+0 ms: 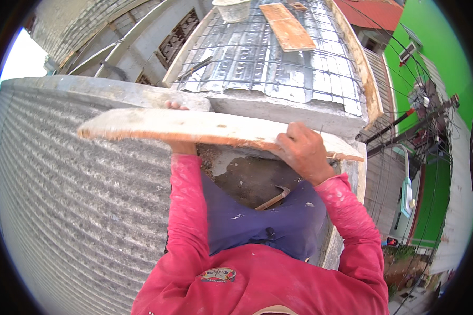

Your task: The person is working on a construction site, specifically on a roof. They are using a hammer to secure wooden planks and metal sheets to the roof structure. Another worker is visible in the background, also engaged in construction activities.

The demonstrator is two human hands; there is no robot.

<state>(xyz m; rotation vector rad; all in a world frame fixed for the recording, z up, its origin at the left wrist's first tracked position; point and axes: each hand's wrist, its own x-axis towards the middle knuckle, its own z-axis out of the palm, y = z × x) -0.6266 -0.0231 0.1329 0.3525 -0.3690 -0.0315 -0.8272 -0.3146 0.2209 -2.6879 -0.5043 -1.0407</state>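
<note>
Pink cloth, dusty and creased, is nearest: it is the person's long-sleeved shirt point(268, 278), with dark blue trousers point(257, 226) just past it. Both hands have hold of one long wooden plank point(226, 126). The left hand point(183, 148) goes under it, and its fingertips curl up past the far long edge. The right hand point(306, 151) is bunched tight on the near long edge, toward the right end; I cannot see where its thumb sits. The plank is held above the floor, in front of the near edge of the metal deck point(278, 101). It runs longways from left to right, nearly in line with that edge, and its right end seems a bit nearer the person. The left end points out over the wavy roof point(79, 184); the right end is near the deck's near right corner, and I cannot tell if it touches anything. The plank looks stiff and maybe a bit heavy, and it should not break easily. Its pale, dusty top could be a little slippery, and the rough edge might give splinters, so the best hold is probably on the long edges, one hand each side of the middle. A hammer point(270, 201) lies on the concrete floor point(242, 176) between the legs. On the deck, an orange board point(289, 26) lies far back, and a pale bucket point(231, 9) stands by the left edge.
</note>
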